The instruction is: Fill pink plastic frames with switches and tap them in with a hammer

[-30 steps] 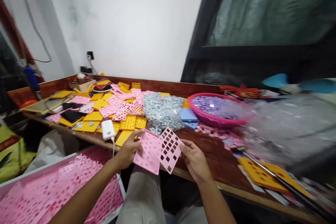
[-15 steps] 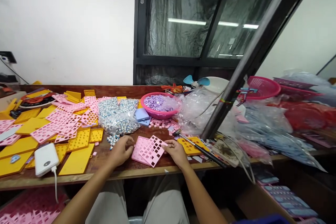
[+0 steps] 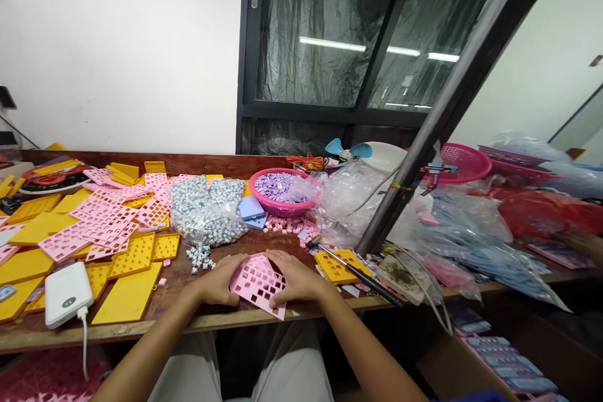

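Note:
A thin pink plate with square holes (image 3: pixel 258 286) lies tilted over a pink shallow tray, which is mostly hidden beneath it. My left hand (image 3: pixel 221 281) curls round the left side of these pieces, its thumb at the plate's near left edge. From the other side my right hand (image 3: pixel 296 277) wraps the right edge, thumb pressing on the plate's face. The fingertips of both hands reach behind the far edge and are partly hidden. Small white-and-blue pieces (image 3: pixel 200 257) lie loose just beyond my left hand.
Yellow trays (image 3: pixel 127 295), stacked pink plates (image 3: pixel 101 220) and a white power bank (image 3: pixel 69 294) cover the left. Behind stand a bag of small pieces (image 3: pixel 207 217) and a pink basket (image 3: pixel 287 206). A hammer (image 3: pixel 362 273) and a slanted metal post (image 3: pixel 424 138) are at right.
My left hand has come in to grip the left side. My right hand has shifted over the plate, which now sits more squarely over the tray and nearer the table's front edge.

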Available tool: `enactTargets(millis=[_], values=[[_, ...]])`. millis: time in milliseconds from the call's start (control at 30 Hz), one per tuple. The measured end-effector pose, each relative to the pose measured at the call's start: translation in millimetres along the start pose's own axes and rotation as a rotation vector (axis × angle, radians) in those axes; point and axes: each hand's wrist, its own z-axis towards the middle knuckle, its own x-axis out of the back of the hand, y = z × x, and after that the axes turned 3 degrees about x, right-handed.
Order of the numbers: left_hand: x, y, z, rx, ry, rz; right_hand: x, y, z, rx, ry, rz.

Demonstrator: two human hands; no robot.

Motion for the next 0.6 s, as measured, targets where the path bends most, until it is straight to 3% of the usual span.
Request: enactTargets(millis=[300, 467, 600], values=[[-8.6, -2.4, -7.0, -0.099, 0.068, -0.08, -11.4, -43.7, 1.9, 0.059, -0.107, -0.112], [-7.4, -6.8, -9.8, -0.13, 0.072, -0.152, 10.8, -36.2, 21.8, 0.129, -0.163, -0.084], [-7.5, -5.0, -11.8, -0.054, 0.176, -0.153, 14.4, -16.3, 47.4, 0.166, -0.263, -0.02]])
